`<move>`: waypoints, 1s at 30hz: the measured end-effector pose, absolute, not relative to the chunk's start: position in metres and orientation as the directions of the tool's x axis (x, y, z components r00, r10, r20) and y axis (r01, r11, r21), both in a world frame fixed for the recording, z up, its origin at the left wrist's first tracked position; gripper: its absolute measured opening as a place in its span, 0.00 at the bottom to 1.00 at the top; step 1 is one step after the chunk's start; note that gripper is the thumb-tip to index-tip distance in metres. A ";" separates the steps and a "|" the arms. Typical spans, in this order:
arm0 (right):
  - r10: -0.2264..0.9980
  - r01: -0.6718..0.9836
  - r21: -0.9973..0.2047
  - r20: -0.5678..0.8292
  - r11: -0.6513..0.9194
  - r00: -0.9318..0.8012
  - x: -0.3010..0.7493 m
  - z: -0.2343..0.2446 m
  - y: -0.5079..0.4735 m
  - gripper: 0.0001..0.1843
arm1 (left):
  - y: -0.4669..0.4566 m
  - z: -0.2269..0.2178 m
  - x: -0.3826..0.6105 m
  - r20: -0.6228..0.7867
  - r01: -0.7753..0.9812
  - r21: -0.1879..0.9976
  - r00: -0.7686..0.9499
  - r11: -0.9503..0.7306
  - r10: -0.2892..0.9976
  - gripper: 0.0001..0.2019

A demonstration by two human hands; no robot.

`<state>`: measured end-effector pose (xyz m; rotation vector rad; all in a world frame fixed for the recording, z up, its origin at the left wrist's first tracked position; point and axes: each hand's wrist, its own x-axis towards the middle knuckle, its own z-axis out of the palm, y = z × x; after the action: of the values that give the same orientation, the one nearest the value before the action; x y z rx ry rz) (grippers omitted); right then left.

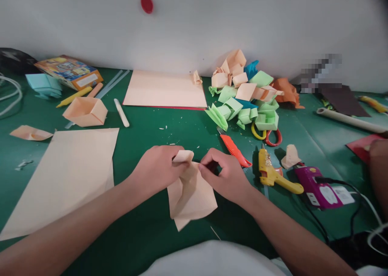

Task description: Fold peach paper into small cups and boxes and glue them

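A half-folded peach paper piece (190, 195) hangs between both my hands above the green table mat (145, 134). My left hand (157, 167) is closed, pinching the paper's upper left corner, which curls over its fingers. My right hand (226, 175) is closed too, pinching the upper right edge with thumb and forefinger. The lower part of the paper hangs free towards me.
A large peach sheet (66, 175) lies at left, another (165, 89) at the back. A folded peach box (85, 111), a pile of folded paper pieces (245, 96), an orange cutter (235, 150), scissors (268, 136), a yellow glue gun (273, 171) and a purple device (315, 186) with cables surround my hands. Another person's arm (378, 171) is at right.
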<state>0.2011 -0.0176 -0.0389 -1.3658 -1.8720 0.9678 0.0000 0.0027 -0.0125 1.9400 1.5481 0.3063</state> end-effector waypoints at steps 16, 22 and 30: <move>0.928 0.535 -0.779 0.161 0.329 -0.336 0.201 -0.038 -0.019 0.07 | -0.006 -0.001 0.006 -0.254 0.752 0.645 0.378 -0.136 0.890 0.11; 0.885 0.540 -0.714 0.260 0.445 -0.386 0.203 -0.041 -0.017 0.08 | -0.003 -0.003 0.001 -0.215 0.720 0.666 0.433 -0.193 0.875 0.10; 0.945 0.717 -0.620 0.152 0.318 -0.289 0.200 -0.040 -0.022 0.11 | -0.007 -0.001 0.004 -0.254 0.702 0.699 0.423 -0.137 0.870 0.08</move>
<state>0.2004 -0.0216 -0.0396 -1.4638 -2.0931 0.6084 0.0043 -0.0073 -0.0011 1.8945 1.3361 0.2708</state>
